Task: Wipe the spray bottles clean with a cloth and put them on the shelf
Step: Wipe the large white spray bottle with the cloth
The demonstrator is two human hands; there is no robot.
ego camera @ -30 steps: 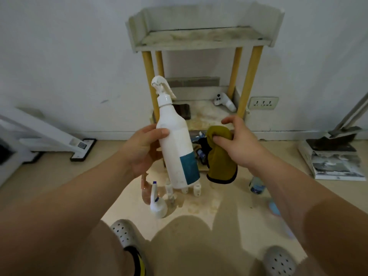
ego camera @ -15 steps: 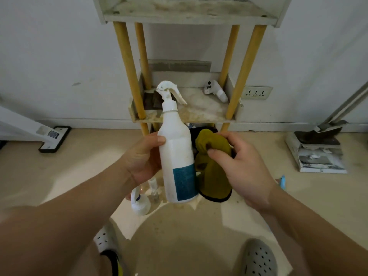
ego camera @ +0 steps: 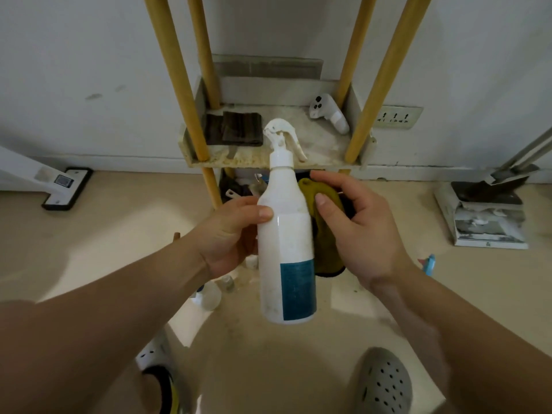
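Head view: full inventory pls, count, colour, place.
spray bottle: 1, white with teal label, upright, held in front of the shelf
cloth: 1, olive-yellow, against the bottle's right side
shelf: 1, grey trays on yellow posts, by the wall
dark cloths: folded pile, brown, shelf left
controller: 1, white, shelf right
small bottles: several, white, floor
wall socket: 1, white, right of shelf
clogs: 2, grey, bottom
left hand: grips bottle
right hand: fingers pinch cloth
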